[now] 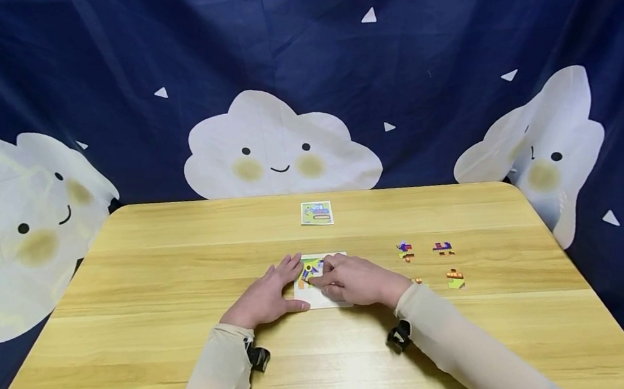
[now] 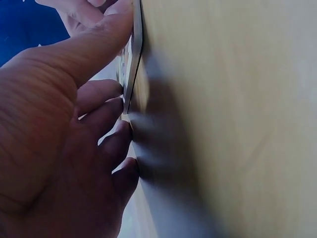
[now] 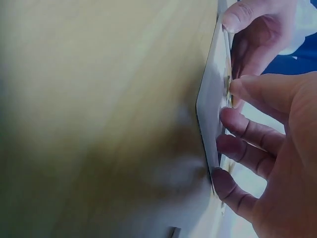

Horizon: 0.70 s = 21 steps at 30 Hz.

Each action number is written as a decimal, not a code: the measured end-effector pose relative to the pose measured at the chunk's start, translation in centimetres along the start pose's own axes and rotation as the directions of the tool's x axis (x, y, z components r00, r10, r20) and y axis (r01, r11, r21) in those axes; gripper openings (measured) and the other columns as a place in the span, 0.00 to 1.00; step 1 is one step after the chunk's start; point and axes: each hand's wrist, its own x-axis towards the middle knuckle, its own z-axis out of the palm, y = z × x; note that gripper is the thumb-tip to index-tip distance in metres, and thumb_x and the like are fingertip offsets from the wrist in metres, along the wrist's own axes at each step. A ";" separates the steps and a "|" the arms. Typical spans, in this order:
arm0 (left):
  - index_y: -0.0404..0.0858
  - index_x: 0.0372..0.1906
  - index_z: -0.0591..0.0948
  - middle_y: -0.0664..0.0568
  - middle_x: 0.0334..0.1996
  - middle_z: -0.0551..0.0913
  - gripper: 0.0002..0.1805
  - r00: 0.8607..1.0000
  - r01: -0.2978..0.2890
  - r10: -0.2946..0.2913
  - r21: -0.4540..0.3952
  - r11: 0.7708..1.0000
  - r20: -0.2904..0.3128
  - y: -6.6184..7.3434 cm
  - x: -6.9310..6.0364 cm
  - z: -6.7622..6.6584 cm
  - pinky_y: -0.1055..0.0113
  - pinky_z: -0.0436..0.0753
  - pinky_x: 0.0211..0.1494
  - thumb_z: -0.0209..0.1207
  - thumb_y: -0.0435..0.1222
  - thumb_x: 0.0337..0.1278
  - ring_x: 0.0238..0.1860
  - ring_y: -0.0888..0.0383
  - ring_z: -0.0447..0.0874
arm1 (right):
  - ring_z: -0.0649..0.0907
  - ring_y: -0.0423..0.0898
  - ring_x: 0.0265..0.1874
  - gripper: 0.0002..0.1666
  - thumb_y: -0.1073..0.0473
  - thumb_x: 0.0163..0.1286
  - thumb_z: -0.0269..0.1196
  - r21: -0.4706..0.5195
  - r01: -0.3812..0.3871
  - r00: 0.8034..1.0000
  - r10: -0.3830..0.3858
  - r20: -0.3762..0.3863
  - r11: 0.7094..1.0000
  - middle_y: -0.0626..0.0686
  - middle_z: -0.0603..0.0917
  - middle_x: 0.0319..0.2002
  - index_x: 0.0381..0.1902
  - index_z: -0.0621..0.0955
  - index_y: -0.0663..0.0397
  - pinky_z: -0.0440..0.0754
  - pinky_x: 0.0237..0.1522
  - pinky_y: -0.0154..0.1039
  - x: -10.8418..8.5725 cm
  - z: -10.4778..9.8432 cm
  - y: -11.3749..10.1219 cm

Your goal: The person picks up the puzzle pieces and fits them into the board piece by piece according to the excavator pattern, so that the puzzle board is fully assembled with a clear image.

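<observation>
A square white puzzle board point(image 1: 308, 297) with a partly filled colourful picture lies flat on the table between both hands. My left hand point(image 1: 268, 294) rests along the board's left side, its fingers by the upper left corner. Its thumb point(image 2: 106, 42) touches the near edge. From the right, my right hand point(image 1: 362, 278) reaches over the board. Its fingertips point(image 3: 229, 144) touch the board, and one digit presses at a small blue-and-yellow puzzle piece point(image 1: 306, 275). The right hand covers the board's right part.
Several loose puzzle pieces lie to the right, among them a purple one point(image 1: 405, 248), a striped one point(image 1: 443, 248) and an orange-green one point(image 1: 456, 279). Farther back lies a small picture card point(image 1: 317, 214). A blue cloud-patterned curtain point(image 1: 411, 48) hangs behind the wooden table point(image 1: 155, 289).
</observation>
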 end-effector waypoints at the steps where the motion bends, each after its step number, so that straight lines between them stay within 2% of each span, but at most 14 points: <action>1: 0.36 0.75 0.61 0.48 0.77 0.51 0.45 1.000 0.001 -0.001 0.001 1.000 0.002 0.0 0.0 0.0 0.49 0.47 0.75 0.67 0.48 0.57 0.76 0.49 0.43 | 0.73 0.40 0.37 0.20 0.58 0.75 0.57 0.001 -0.001 1.000 0.001 0.003 1.000 0.44 0.74 0.38 0.62 0.81 0.49 0.74 0.39 0.35 0.0 0.0 0.0; 17: 0.39 0.69 0.72 0.47 0.76 0.52 0.27 0.997 -0.080 0.080 -0.032 0.996 0.013 -0.5 -0.2 -0.7 0.48 0.48 0.75 0.56 0.44 0.70 0.76 0.47 0.44 | 0.71 0.42 0.36 0.17 0.60 0.75 0.57 -0.012 0.021 1.000 -0.021 -0.010 1.000 0.45 0.73 0.37 0.58 0.83 0.51 0.73 0.39 0.35 -0.1 0.1 0.0; 21: 0.38 0.69 0.72 0.45 0.76 0.52 0.26 0.995 -0.092 0.092 -0.004 0.996 0.026 -0.6 -0.2 -0.8 0.47 0.48 0.75 0.57 0.42 0.70 0.76 0.46 0.45 | 0.72 0.42 0.36 0.18 0.60 0.74 0.58 0.029 0.005 1.000 -0.005 -0.005 1.000 0.46 0.74 0.37 0.60 0.82 0.54 0.74 0.39 0.35 -0.1 -0.1 0.0</action>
